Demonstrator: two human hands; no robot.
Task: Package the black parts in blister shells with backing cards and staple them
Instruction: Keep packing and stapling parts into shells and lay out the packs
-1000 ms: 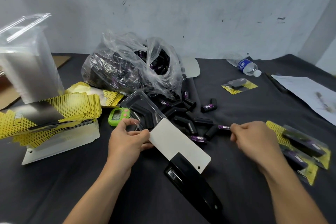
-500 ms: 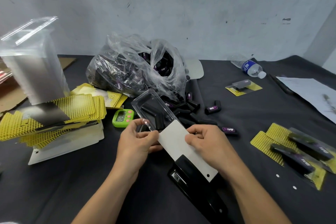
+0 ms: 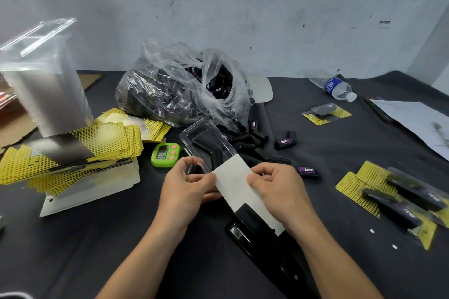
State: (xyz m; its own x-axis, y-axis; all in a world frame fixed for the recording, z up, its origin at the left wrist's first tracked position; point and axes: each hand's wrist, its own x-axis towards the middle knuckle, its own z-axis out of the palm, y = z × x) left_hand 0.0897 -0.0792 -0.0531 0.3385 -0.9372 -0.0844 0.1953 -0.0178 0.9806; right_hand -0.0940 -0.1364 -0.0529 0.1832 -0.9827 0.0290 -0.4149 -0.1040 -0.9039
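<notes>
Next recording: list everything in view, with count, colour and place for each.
blister shell: one, clear, centre, held.
backing card: one, white side up, far end at the shell's near end.
stapler: one, black, nearest the camera, partly hidden by the card.
bag of black parts: one, clear, behind the shell.
loose black parts: several, black, right of the shell.
timer: one, green, left of the shell.
card stack: one, yellow-black, left.
shell stack: one, clear, far left.
finished packs: several, yellow-black, right side.
water bottle: one, clear, back right.
paper sheet: one, white, right edge.
left hand: one, pinches the shell.
right hand: one, pinches the card.
</notes>
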